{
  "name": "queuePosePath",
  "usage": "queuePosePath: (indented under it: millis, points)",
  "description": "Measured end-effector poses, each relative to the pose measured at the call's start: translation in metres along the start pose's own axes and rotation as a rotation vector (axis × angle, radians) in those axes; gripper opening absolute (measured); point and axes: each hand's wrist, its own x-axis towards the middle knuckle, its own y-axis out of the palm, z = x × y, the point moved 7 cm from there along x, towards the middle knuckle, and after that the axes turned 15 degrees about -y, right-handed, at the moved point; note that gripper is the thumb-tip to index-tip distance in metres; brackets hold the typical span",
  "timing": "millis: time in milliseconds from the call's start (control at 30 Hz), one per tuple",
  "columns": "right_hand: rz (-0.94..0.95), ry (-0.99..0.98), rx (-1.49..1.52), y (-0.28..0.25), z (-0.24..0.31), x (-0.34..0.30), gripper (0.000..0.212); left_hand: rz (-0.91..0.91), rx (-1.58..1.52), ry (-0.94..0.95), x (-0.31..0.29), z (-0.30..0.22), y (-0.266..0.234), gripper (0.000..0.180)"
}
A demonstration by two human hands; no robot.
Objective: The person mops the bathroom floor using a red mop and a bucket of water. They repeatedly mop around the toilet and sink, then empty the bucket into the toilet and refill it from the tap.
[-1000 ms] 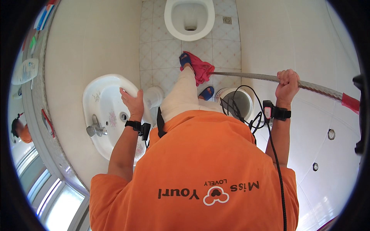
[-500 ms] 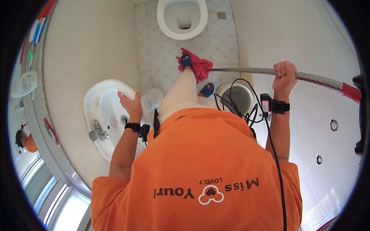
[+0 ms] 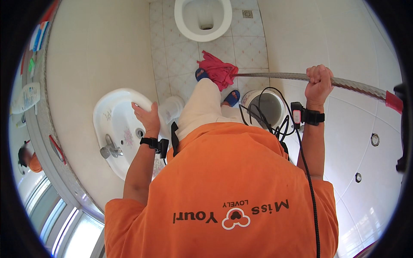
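My right hand point(image 3: 319, 84) is wrapped round the twisted metallic handle of a mop point(image 3: 279, 76), which slants across to the right and ends in a red grip. At its far end a bunched pink-red cloth mop head point(image 3: 218, 71) lies on the tiled floor. One foot in a blue sandal point(image 3: 201, 74) is at the left edge of that cloth. The other blue sandal point(image 3: 232, 98) stands nearer, beside the bucket. My left hand point(image 3: 148, 117) lies on the rim of a white washbasin point(image 3: 124, 93), fingers stretched out, holding nothing.
A white toilet point(image 3: 180, 26) stands ahead, with a floor drain point(image 3: 247, 14) to its right. By my right leg is a white bucket point(image 3: 246, 96), with black cables point(image 3: 279, 98) hanging across it. A stone ledge point(image 3: 47, 92) with bottles lines the left wall.
The sandalled foot has come off the cloth and moved left and slightly nearer, to the cloth's edge. The mop's handle has shifted slightly; both hands stay nearly in place.
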Motion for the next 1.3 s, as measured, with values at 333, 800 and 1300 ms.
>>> queuePosePath:
  millis: [333,800,1300]
  points:
    - [0.015,0.013,0.059,0.017,-0.01,0.013,0.036,0.014,-0.043,-0.045,-0.003,0.004,-0.002,0.092]
    - [0.016,-0.011,-0.02,0.071,-0.019,0.026,0.038,-0.015,-0.103,-0.008,-0.001,0.009,-0.002,0.094]
    - [-0.134,-0.029,-0.058,0.016,0.009,-0.026,0.037,-0.008,-0.094,-0.025,-0.004,0.01,-0.003,0.096]
